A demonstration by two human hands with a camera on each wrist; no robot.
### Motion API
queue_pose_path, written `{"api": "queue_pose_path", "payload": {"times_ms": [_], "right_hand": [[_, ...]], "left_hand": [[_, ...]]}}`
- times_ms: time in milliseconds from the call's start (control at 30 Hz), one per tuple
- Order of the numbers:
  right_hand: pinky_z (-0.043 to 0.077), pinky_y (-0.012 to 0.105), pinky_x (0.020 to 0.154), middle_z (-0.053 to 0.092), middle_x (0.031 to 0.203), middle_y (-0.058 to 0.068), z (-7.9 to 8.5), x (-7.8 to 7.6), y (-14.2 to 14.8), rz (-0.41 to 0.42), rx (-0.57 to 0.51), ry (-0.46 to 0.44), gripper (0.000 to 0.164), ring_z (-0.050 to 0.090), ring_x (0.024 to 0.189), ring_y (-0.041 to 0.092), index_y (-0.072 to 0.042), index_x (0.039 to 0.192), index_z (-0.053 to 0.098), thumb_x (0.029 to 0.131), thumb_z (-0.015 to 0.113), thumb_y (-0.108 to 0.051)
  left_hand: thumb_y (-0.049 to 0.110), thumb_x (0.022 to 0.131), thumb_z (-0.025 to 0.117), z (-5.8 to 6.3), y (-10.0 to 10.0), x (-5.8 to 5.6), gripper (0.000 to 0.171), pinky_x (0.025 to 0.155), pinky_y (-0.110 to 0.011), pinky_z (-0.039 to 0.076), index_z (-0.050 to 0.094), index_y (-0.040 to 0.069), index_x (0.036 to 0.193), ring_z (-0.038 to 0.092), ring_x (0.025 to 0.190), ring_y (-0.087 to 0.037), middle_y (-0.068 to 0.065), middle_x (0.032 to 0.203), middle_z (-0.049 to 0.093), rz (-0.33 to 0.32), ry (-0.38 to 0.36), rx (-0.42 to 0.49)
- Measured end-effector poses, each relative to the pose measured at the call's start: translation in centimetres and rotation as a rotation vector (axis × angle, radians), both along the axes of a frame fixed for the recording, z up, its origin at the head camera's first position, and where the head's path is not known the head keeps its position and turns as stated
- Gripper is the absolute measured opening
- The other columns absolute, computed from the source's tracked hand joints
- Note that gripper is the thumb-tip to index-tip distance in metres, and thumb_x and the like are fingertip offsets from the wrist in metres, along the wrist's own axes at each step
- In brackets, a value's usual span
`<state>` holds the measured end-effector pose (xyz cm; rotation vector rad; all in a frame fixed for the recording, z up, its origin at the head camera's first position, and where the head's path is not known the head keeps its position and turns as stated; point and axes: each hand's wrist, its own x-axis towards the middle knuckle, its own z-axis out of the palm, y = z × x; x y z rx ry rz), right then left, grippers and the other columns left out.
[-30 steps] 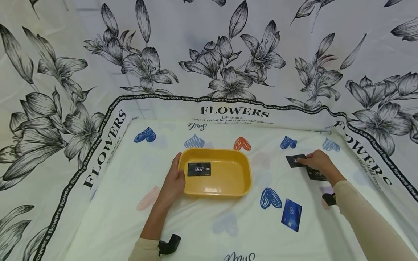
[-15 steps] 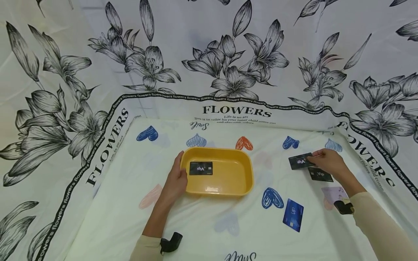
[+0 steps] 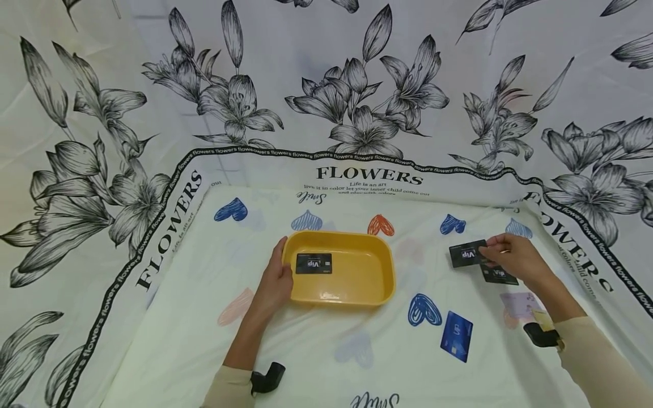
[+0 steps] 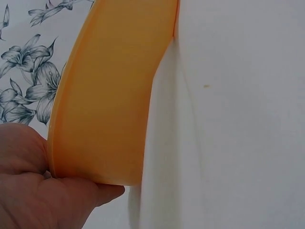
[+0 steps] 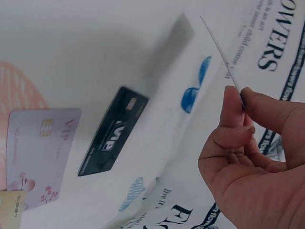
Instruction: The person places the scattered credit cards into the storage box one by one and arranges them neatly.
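Note:
My left hand [image 3: 275, 280] grips the left end of a yellow plastic tray [image 3: 339, 297], also large in the left wrist view. Inside the tray, toward its left, lies a black VIP card [image 3: 306, 264]. Between thumb and fingers my right hand [image 3: 515, 259] pinches another black VIP card [image 3: 461, 254], held above the cloth; the right wrist view shows this card [image 5: 221, 59] nearly edge-on. A further black VIP card [image 5: 113, 131] lies flat beneath that hand, partly covered by it in the head view.
A blue VIP card [image 3: 456, 336] lies right of the tray. Nearer the right forearm are a pale purple card [image 5: 40, 152] and a yellowish card [image 5: 10, 207], partly hidden. A white heart-printed cloth [image 3: 388, 351] covers the surface; flower-printed fabric [image 3: 285, 56] hangs behind.
The right hand has lifted its black card off the cloth and tilted it, uncovering more of the purple card. The left hand and tray have stayed in place.

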<state>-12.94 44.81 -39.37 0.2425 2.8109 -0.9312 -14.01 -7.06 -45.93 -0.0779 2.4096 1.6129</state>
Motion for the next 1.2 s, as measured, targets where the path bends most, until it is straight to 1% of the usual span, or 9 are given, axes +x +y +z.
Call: {"api": "queue_pose_path", "payload": {"times_ms": [133,267,400,567,767,833,933,1033,1200], "right_hand": [[0.063,0.032,0.079,0.066,0.119,0.024,0.4,0.5,-1.3,-0.005,-0.052,0.023,0.054,0.076,0.098,0.034,0.009,0.136,0.052,0.106,0.065,-0.035],[0.062,0.024,0.077,0.066,0.121,0.024,0.7,0.9,-3.0,-0.003,-0.100,0.043,0.053,0.076,0.099,0.032,0.007,0.135,0.051,0.106,0.065,-0.035],[0.060,0.019,0.076,0.067,0.120,0.022,1.4,1.3,-4.9,-0.001,-0.144,0.073,0.050,0.077,0.095,0.021,0.006,0.133,0.051,0.106,0.066,-0.033],[0.053,0.012,0.077,0.067,0.122,0.021,2.4,1.7,-7.2,-0.001,-0.173,0.099,0.054,0.075,0.090,0.006,0.005,0.138,0.051,0.105,0.066,-0.035],[0.051,0.011,0.081,0.066,0.122,0.020,3.0,2.2,-9.7,0.028,-0.209,0.129,0.055,0.074,0.094,0.003,0.003,0.142,0.051,0.104,0.069,-0.032],[0.052,0.012,0.082,0.067,0.118,0.020,3.1,2.2,-10.5,0.046,-0.215,0.148,0.053,0.074,0.094,0.004,0.003,0.142,0.052,0.104,0.069,-0.030],[0.054,0.012,0.083,0.067,0.112,0.017,3.2,1.9,-11.8,0.064,-0.224,0.165,0.052,0.076,0.095,0.010,-0.001,0.145,0.053,0.104,0.070,-0.028],[0.055,0.013,0.084,0.066,0.109,0.016,3.3,1.4,-13.1,0.075,-0.236,0.156,0.050,0.077,0.097,0.022,-0.006,0.146,0.056,0.104,0.070,-0.027],[0.059,0.018,0.086,0.068,0.108,0.016,3.1,0.6,-14.8,0.091,-0.255,0.134,0.047,0.076,0.100,0.029,-0.007,0.145,0.058,0.103,0.071,-0.022]], "left_hand": [[0.007,0.108,0.034,-0.1,-0.1,0.0,0.071,0.130,-0.054,0.014,0.009,0.023,0.172,0.013,0.163,-0.032,-0.005,0.178,0.015,0.002,0.004,0.002],[0.007,0.108,0.035,-0.3,-0.1,0.1,0.071,0.130,-0.054,0.015,0.009,0.024,0.172,0.013,0.163,-0.032,-0.005,0.178,0.015,0.011,-0.014,-0.008],[0.007,0.108,0.035,-0.4,-0.2,0.2,0.070,0.130,-0.054,0.015,0.009,0.024,0.172,0.014,0.163,-0.032,-0.005,0.178,0.016,0.012,-0.009,-0.003],[0.007,0.108,0.035,-0.4,-0.3,0.1,0.070,0.130,-0.054,0.014,0.010,0.023,0.172,0.014,0.163,-0.031,-0.004,0.177,0.016,0.004,0.017,0.016],[0.007,0.108,0.035,-0.4,-0.3,0.2,0.070,0.131,-0.053,0.014,0.010,0.022,0.172,0.014,0.163,-0.030,-0.004,0.177,0.017,-0.003,0.029,0.039],[0.007,0.107,0.035,-0.4,-0.3,0.2,0.070,0.131,-0.053,0.014,0.010,0.022,0.172,0.014,0.163,-0.030,-0.004,0.177,0.017,-0.002,0.029,0.036],[0.006,0.107,0.035,-0.4,-0.4,0.2,0.070,0.131,-0.053,0.014,0.011,0.021,0.172,0.014,0.163,-0.030,-0.005,0.177,0.018,0.004,0.038,0.028],[0.007,0.107,0.035,-0.3,-0.4,0.1,0.070,0.131,-0.053,0.014,0.011,0.022,0.172,0.014,0.163,-0.030,-0.004,0.177,0.018,0.006,0.042,0.033],[0.007,0.107,0.036,-0.3,-0.2,0.0,0.071,0.131,-0.052,0.013,0.011,0.023,0.172,0.014,0.164,-0.028,-0.003,0.177,0.017,0.002,0.036,0.055]]}}
